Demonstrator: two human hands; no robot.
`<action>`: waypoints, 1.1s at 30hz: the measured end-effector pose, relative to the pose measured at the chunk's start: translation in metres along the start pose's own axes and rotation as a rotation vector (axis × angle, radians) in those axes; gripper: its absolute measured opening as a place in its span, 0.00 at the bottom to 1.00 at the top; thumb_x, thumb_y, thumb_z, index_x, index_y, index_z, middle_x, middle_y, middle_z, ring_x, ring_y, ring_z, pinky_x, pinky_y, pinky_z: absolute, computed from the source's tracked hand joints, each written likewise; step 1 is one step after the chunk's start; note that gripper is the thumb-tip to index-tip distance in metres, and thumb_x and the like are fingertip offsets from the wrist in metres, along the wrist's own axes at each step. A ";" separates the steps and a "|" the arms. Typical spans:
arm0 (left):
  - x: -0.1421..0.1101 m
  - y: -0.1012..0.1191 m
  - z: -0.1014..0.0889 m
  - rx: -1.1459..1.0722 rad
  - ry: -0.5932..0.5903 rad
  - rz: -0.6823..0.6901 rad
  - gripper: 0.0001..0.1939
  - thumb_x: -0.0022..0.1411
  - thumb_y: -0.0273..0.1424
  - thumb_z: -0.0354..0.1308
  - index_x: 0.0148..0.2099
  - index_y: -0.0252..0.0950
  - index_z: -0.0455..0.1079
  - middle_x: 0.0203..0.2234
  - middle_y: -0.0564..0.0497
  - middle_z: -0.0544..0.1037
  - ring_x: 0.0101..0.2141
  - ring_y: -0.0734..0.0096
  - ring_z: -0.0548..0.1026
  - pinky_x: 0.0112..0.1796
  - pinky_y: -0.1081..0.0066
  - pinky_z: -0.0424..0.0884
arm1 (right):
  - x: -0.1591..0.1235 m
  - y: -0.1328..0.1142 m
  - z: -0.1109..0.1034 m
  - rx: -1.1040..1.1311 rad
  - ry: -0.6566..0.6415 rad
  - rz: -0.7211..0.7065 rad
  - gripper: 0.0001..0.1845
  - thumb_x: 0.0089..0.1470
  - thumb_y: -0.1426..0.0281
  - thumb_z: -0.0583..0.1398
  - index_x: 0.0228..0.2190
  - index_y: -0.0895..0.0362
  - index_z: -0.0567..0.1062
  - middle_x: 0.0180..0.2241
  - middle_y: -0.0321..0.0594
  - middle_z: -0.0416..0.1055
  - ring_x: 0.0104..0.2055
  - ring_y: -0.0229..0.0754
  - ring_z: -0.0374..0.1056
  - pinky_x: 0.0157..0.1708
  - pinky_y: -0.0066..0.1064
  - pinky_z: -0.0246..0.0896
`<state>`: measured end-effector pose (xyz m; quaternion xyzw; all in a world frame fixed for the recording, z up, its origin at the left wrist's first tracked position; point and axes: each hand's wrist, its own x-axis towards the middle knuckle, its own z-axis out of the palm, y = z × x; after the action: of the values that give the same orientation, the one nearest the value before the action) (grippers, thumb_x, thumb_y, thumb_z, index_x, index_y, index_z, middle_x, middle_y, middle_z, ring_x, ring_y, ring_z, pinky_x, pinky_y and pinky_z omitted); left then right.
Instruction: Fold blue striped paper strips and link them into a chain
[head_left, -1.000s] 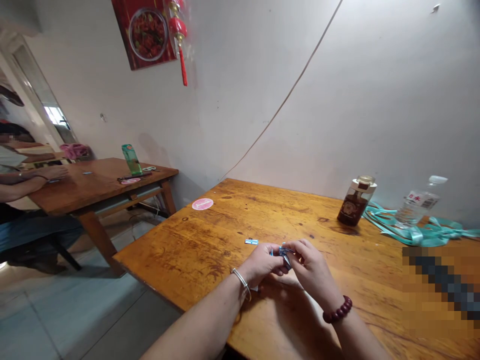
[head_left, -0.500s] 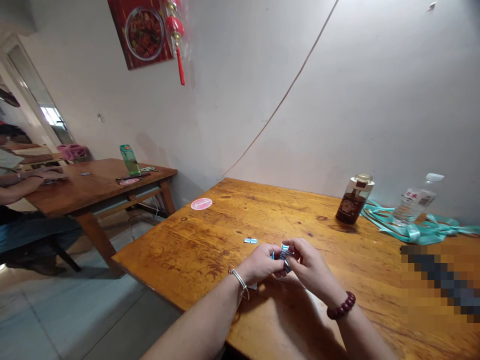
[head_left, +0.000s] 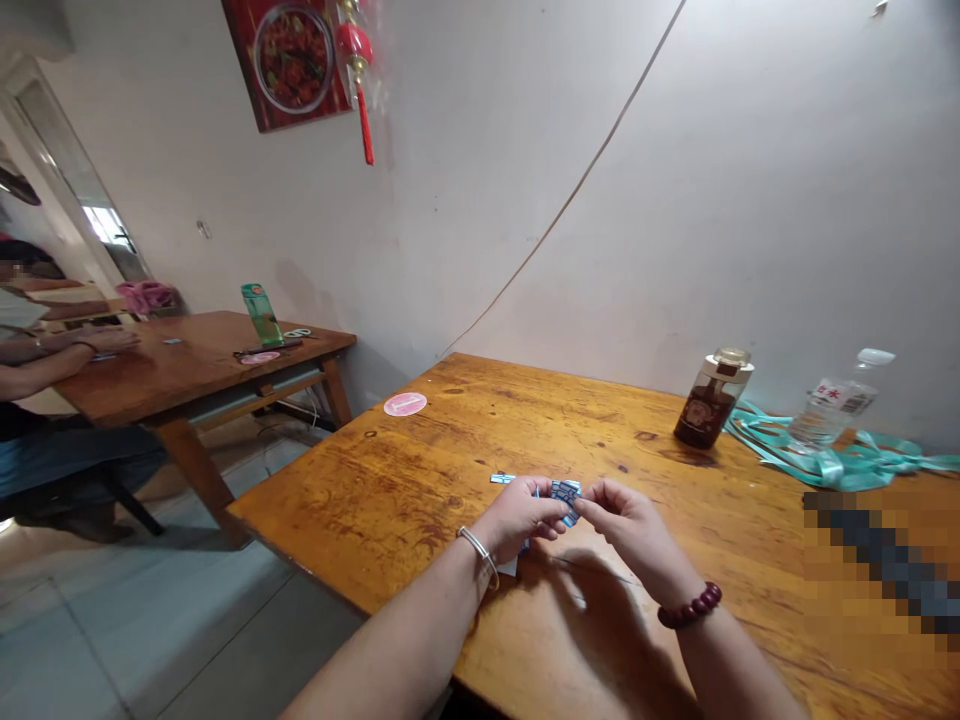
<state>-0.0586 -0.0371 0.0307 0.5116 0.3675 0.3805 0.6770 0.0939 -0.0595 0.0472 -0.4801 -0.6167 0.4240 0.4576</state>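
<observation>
Small blue-and-white printed cards (head_left: 564, 493), overlapping like a little fan, are held above the wooden table. My left hand (head_left: 521, 515) is closed around their left side, thumb in front. At their right edge my right hand (head_left: 626, 520) pinches with thumb and fingertips; whether it grips one card or several is hidden. Another blue-and-white card (head_left: 501, 479) lies flat just beyond my left hand, partly covered by it. Below my left wrist a pale flat piece (head_left: 509, 566) rests on the table, mostly hidden.
On my wooden table (head_left: 360, 530) are a pink round sticker (head_left: 406, 404), a dark-filled bottle (head_left: 709, 405), a clear water bottle (head_left: 825, 410), teal ribbon (head_left: 832, 470) and a blurred dark object (head_left: 885, 560). A co-worker's hands (head_left: 112, 340) are at a second table, near a green bottle (head_left: 261, 315).
The cards have turned, so their printed faces now spread towards me. My right hand has shifted slightly right, to the cards' edge. My left hand covers more of the card on the table.
</observation>
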 end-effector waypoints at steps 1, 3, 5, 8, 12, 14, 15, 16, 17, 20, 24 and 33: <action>0.000 0.000 0.000 -0.023 -0.015 -0.013 0.12 0.44 0.33 0.58 0.32 0.31 0.66 0.23 0.51 0.69 0.20 0.83 0.66 0.21 0.81 0.60 | 0.001 0.002 0.000 -0.001 0.017 0.018 0.13 0.42 0.61 0.58 0.20 0.59 0.67 0.18 0.32 0.61 0.21 0.31 0.55 0.21 0.23 0.52; 0.000 0.001 0.000 -0.061 -0.034 -0.033 0.14 0.47 0.37 0.55 0.32 0.30 0.66 0.25 0.50 0.70 0.22 0.82 0.68 0.22 0.81 0.61 | 0.002 0.004 0.001 0.010 0.053 0.052 0.13 0.42 0.61 0.58 0.19 0.59 0.67 0.17 0.31 0.60 0.19 0.30 0.54 0.19 0.23 0.50; 0.000 0.001 -0.001 -0.072 -0.035 -0.040 0.15 0.48 0.39 0.54 0.32 0.31 0.66 0.26 0.49 0.71 0.23 0.81 0.69 0.22 0.81 0.62 | 0.002 0.006 0.002 0.031 0.067 0.064 0.13 0.42 0.61 0.58 0.19 0.59 0.66 0.17 0.31 0.60 0.18 0.30 0.54 0.18 0.23 0.50; 0.001 0.001 -0.001 -0.061 -0.023 -0.038 0.14 0.48 0.38 0.55 0.32 0.30 0.67 0.25 0.49 0.71 0.23 0.81 0.69 0.23 0.82 0.62 | 0.002 0.007 0.003 0.041 0.082 0.039 0.14 0.41 0.61 0.58 0.19 0.59 0.66 0.17 0.32 0.60 0.19 0.30 0.55 0.17 0.23 0.51; 0.002 0.000 0.002 -0.054 0.002 -0.014 0.13 0.47 0.35 0.56 0.32 0.30 0.67 0.24 0.49 0.71 0.22 0.82 0.68 0.21 0.83 0.62 | 0.002 0.009 0.005 0.053 0.114 0.007 0.15 0.41 0.59 0.58 0.19 0.58 0.64 0.17 0.32 0.60 0.19 0.32 0.56 0.17 0.23 0.52; 0.003 0.001 0.001 -0.077 0.039 0.020 0.12 0.47 0.34 0.56 0.31 0.30 0.67 0.24 0.49 0.71 0.21 0.83 0.68 0.20 0.84 0.61 | 0.002 0.009 0.004 0.068 0.151 -0.005 0.14 0.42 0.60 0.57 0.21 0.58 0.64 0.18 0.32 0.60 0.19 0.32 0.57 0.17 0.23 0.53; 0.003 0.003 0.000 -0.100 0.078 0.042 0.11 0.47 0.34 0.56 0.31 0.30 0.67 0.24 0.49 0.71 0.20 0.83 0.68 0.19 0.84 0.61 | 0.002 0.009 0.003 0.077 0.175 -0.014 0.13 0.43 0.60 0.57 0.22 0.58 0.64 0.18 0.32 0.61 0.20 0.32 0.57 0.18 0.23 0.54; 0.003 0.005 -0.002 -0.131 0.132 0.067 0.11 0.47 0.34 0.56 0.31 0.30 0.67 0.24 0.48 0.71 0.20 0.83 0.67 0.19 0.84 0.61 | 0.002 0.008 0.003 0.086 0.196 -0.022 0.13 0.44 0.61 0.57 0.23 0.58 0.64 0.18 0.33 0.61 0.20 0.32 0.58 0.18 0.24 0.54; 0.004 0.007 -0.005 -0.170 0.196 0.094 0.11 0.47 0.34 0.56 0.30 0.30 0.66 0.24 0.48 0.72 0.20 0.83 0.67 0.19 0.84 0.61 | 0.002 0.007 0.002 0.096 0.213 -0.028 0.12 0.44 0.61 0.56 0.24 0.58 0.64 0.19 0.33 0.61 0.21 0.32 0.58 0.19 0.24 0.55; 0.006 0.015 -0.020 -0.313 0.400 0.214 0.11 0.47 0.32 0.56 0.33 0.32 0.66 0.26 0.49 0.73 0.21 0.83 0.68 0.20 0.83 0.63 | 0.002 0.004 0.000 0.111 0.230 -0.020 0.11 0.44 0.63 0.56 0.25 0.58 0.64 0.21 0.34 0.63 0.22 0.33 0.59 0.19 0.24 0.55; 0.007 0.023 -0.039 -0.431 0.547 0.316 0.10 0.46 0.31 0.57 0.33 0.32 0.65 0.26 0.50 0.73 0.21 0.83 0.69 0.21 0.83 0.64 | 0.002 0.010 0.004 0.032 0.124 0.042 0.09 0.45 0.64 0.55 0.25 0.58 0.65 0.20 0.34 0.63 0.21 0.33 0.59 0.19 0.24 0.54; 0.008 0.022 -0.044 -0.474 0.566 0.318 0.10 0.45 0.31 0.57 0.33 0.32 0.66 0.25 0.50 0.73 0.21 0.83 0.69 0.21 0.83 0.64 | 0.002 0.051 0.027 -0.544 -0.064 -0.014 0.07 0.46 0.69 0.51 0.26 0.55 0.67 0.23 0.35 0.67 0.26 0.37 0.62 0.25 0.27 0.54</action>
<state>-0.0971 -0.0076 0.0421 0.2668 0.3577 0.6807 0.5809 0.0782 -0.0508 -0.0071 -0.5674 -0.7254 0.2545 0.2952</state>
